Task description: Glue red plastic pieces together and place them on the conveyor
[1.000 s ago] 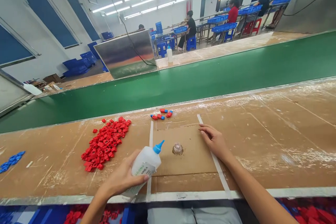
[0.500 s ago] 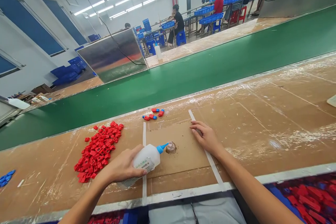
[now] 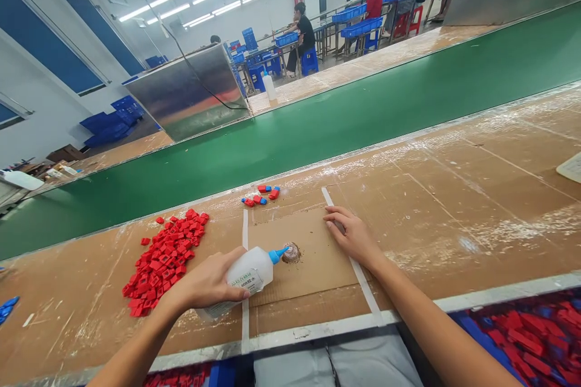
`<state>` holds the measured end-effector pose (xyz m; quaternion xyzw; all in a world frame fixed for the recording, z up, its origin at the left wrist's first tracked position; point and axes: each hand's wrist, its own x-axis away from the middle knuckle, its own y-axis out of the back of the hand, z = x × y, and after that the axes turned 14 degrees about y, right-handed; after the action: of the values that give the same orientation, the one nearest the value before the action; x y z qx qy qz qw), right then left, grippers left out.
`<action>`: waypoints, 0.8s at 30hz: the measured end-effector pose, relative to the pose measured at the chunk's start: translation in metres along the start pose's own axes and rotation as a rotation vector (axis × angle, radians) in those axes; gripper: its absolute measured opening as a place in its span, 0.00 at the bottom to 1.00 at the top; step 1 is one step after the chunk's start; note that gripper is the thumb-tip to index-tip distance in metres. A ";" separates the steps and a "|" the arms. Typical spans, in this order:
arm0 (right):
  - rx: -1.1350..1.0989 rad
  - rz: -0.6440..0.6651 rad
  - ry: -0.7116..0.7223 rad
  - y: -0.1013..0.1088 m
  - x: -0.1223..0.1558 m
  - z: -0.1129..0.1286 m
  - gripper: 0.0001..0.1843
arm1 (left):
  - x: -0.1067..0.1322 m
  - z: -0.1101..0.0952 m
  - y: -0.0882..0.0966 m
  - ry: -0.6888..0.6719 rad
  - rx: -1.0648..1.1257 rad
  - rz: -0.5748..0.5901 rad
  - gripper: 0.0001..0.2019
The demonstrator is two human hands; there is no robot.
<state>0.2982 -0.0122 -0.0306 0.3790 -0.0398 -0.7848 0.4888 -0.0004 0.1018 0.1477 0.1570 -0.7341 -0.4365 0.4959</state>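
My left hand (image 3: 215,281) is wrapped round a white glue bottle (image 3: 254,271) with a blue nozzle, tilted to the right. The nozzle tip points at a small round crusted spot (image 3: 291,253) on the cardboard sheet (image 3: 318,278), touching or just beside it. My right hand (image 3: 354,236) lies at the sheet's right side, over a white tape strip (image 3: 363,281). Its fingers are loosely bent and apart, and I see nothing in them. Left of the bottle is a heap of small red plastic pieces (image 3: 167,254). Several red-and-blue joined pieces (image 3: 262,196) lie beyond the sheet.
A green conveyor belt (image 3: 308,130) runs across behind the worktop. Blue pieces (image 3: 8,309) lie at far left. A bin of red parts (image 3: 535,338) stands below the front edge at right. Beyond the belt are another bottle (image 3: 269,88), metal panels and several seated people.
The whole view has shifted slightly. Both hands and the glue bottle stay in nearly the same place over the cardboard.
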 end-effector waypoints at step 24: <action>-0.013 0.006 -0.004 0.000 0.000 -0.002 0.11 | -0.007 0.004 0.005 0.013 -0.031 0.010 0.29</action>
<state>0.2998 -0.0116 -0.0321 0.3744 -0.0369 -0.7842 0.4934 0.0004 0.1109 0.1470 0.1483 -0.7247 -0.4444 0.5053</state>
